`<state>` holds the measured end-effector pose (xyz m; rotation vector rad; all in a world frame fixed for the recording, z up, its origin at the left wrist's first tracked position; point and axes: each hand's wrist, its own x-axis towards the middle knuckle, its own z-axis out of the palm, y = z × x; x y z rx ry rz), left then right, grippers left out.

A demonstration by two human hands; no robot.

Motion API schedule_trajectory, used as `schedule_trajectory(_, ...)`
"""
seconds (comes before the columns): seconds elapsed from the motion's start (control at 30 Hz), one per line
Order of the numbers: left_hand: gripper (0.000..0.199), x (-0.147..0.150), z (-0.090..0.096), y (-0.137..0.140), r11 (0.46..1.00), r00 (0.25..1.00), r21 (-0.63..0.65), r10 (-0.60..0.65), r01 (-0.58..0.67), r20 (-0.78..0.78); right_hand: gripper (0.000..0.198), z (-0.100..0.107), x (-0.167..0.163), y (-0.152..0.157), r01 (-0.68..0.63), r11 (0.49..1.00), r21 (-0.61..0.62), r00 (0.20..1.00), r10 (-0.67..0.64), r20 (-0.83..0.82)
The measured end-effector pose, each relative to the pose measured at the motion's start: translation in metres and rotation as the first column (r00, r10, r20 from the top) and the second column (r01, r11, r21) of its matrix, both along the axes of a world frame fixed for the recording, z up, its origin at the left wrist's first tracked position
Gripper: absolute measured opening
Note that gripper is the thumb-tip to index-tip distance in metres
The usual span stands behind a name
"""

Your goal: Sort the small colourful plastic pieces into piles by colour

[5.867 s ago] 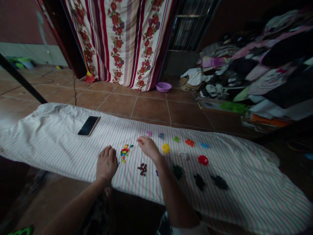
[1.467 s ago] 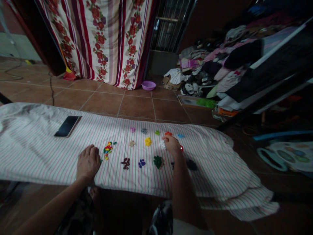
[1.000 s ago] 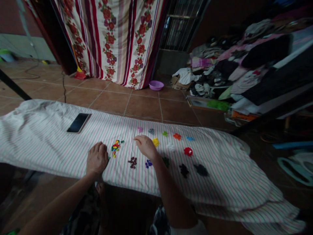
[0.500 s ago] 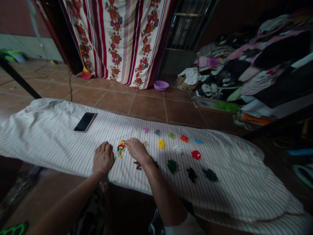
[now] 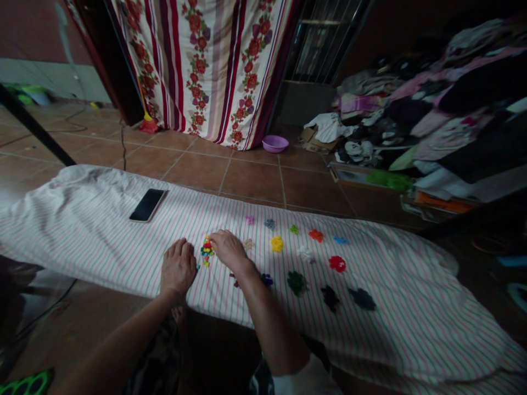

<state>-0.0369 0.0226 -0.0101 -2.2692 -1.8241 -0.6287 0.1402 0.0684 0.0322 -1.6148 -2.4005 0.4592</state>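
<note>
A small mixed pile of colourful plastic pieces [image 5: 207, 249], mostly yellow, red and green, lies on the striped cloth [image 5: 102, 241] between my hands. My right hand [image 5: 227, 248] reaches in from the right, its fingertips pinched together at the pile's upper edge; whatever they grip is hidden. To the left of the pile, my left hand [image 5: 178, 267] rests palm down with its fingers lying on the cloth. A dark green piece [image 5: 197, 268] shows beside its thumb. Right of my right hand are a beige heap [image 5: 248, 244] and a yellow heap [image 5: 277, 244]. My right forearm partly covers a brown heap [image 5: 235, 280].
Sorted heaps spread rightward in rows, among them red [image 5: 337, 263], white [image 5: 305, 253], orange [image 5: 316, 235], dark green [image 5: 296, 282] and black [image 5: 330, 297]. A phone [image 5: 148, 205] lies at the left. Beyond the cloth are a purple basin [image 5: 275, 144] and piled clothes [image 5: 444, 115].
The view has shifted slightly, so everything appears a little further right. My right hand stays at the pile and my left hand keeps resting beside it.
</note>
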Motion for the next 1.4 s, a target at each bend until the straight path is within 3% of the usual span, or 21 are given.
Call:
schedule_trajectory(0.4,0.024,0.0002,-0.0010,0.0001,1.000,1.000,0.015,0.004,-0.004,0.000,0.025,0.0025,0.0041,0.0009,-0.021,0.999,-0.024,1.000,0.021,-0.011)
schedule_trajectory(0.97,0.022,0.0001,-0.0024,0.0011,1.000,1.000,0.015,0.014,-0.014,-0.004,0.029,-0.0039,0.0015,-0.0025,-0.015,0.999,0.038,1.000,0.014,0.018)
schedule_trajectory(1.4,0.021,0.0004,-0.0020,0.0010,1.000,1.000,0.023,0.013,-0.013,0.006,0.022,-0.0037,0.0050,-0.0050,0.002,1.000,0.006,0.999,-0.002,-0.043)
